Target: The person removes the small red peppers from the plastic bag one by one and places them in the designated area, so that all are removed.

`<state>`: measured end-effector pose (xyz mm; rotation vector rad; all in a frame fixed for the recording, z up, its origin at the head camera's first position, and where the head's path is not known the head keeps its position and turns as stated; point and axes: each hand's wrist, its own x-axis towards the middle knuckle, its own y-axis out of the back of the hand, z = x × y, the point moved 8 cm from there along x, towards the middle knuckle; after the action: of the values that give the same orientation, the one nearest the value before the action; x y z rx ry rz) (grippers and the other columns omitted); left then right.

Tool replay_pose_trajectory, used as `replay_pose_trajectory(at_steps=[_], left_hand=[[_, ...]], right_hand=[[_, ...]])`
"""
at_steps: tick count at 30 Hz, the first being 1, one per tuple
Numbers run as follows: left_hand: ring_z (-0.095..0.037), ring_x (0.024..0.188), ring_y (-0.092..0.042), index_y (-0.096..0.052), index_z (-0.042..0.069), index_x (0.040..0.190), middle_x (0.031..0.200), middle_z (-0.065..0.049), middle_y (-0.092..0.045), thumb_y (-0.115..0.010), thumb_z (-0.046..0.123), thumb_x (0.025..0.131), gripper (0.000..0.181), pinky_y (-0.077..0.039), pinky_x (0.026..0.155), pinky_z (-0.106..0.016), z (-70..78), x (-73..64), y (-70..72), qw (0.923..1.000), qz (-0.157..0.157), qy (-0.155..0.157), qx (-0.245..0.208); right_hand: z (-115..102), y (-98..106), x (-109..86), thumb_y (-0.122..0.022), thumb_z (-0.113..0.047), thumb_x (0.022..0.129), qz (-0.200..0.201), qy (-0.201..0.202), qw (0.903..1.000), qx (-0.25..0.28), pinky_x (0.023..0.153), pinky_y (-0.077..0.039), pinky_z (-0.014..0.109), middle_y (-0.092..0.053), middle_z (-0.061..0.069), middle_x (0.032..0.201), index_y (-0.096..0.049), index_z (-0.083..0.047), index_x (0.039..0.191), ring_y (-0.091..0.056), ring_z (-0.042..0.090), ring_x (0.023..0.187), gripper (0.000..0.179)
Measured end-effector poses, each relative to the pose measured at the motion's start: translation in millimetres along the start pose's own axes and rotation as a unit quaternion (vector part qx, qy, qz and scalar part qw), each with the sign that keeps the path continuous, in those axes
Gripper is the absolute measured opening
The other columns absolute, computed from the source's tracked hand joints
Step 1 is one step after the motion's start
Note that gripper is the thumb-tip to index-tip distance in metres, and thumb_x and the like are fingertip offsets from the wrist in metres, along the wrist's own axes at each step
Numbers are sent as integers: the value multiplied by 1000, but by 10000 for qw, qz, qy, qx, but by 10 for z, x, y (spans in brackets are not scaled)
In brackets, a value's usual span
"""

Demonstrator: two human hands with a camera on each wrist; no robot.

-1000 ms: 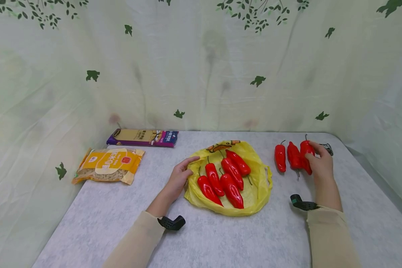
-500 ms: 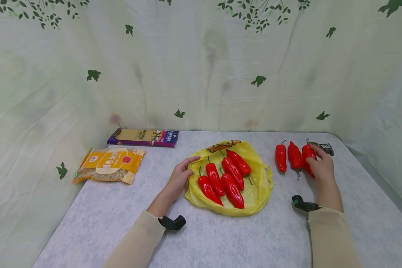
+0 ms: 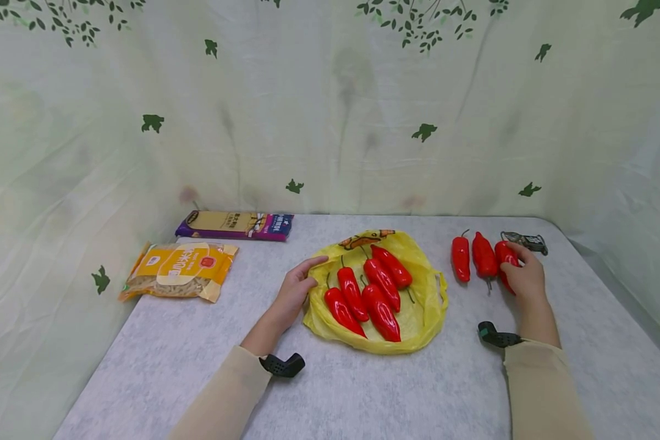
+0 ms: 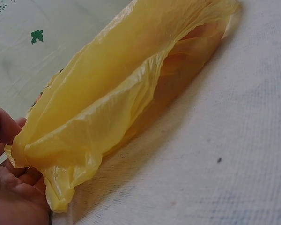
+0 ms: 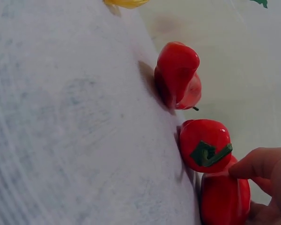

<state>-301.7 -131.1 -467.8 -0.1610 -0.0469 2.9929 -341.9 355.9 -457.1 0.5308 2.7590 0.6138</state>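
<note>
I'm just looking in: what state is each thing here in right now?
Yellow bag: mouth open, edge pinched by the left hand
Five red peppers: whole, lying in the bag
Rightmost pepper: gripped by the right hand
Two peppers beside it: lying down, unheld
Orange packet: lying flat, looks closed
Purple packet: lying flat, looks closed
Dark patterned item: lying flat, details unclear

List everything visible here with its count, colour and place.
Plastic bag: 1, yellow, centre
Bagged peppers: 5, red, inside
Loose peppers: 3, red, right side
Flat packet: 1, purple-tan, back left
Plump packet: 1, orange, left, nearer
Unclear item: 1, dark, back right
Table: 1, grey, beneath
Backdrop: 1, pale green, behind
Sleeves: 2, beige, lower edge
Wrist cameras: 2, black, beside sleeves
Left hand: 1, bare, bag's left rim
Right hand: 1, bare, on rightmost pepper
</note>
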Motion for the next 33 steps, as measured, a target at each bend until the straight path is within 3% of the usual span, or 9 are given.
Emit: replay_pose_trajectory(at_steps=[11,21,33], left_hand=[[-20,147,-36,-56,17,141,157,1,-42,-42,-3,93,54,-33,121,-42,-9,5,5,10000,2,-22,-31],[-20,147,-36,-55,18,141,157,2,-42,-42,-2,93,54,-35,120,-42,5,0,2,10000,-17,-34,1],[-20,147,-36,-55,17,141,157,2,-41,-42,-3,93,54,-35,120,-42,0,5,7,10000,0,28,-22]], right_hand=[[55,-25,26,-46,-11,99,75,-187,9998,37,117,-37,54,-15,8,169,-25,-28,159,-16,36,153,67],[24,-15,-15,-46,-16,102,98,-185,9998,-7,120,-33,53,-17,9,168,-30,-22,158,-17,35,154,59],[0,-6,-55,-47,-28,102,106,-493,9987,48,119,-36,50,-14,3,169,-32,-30,157,-16,31,155,57]])
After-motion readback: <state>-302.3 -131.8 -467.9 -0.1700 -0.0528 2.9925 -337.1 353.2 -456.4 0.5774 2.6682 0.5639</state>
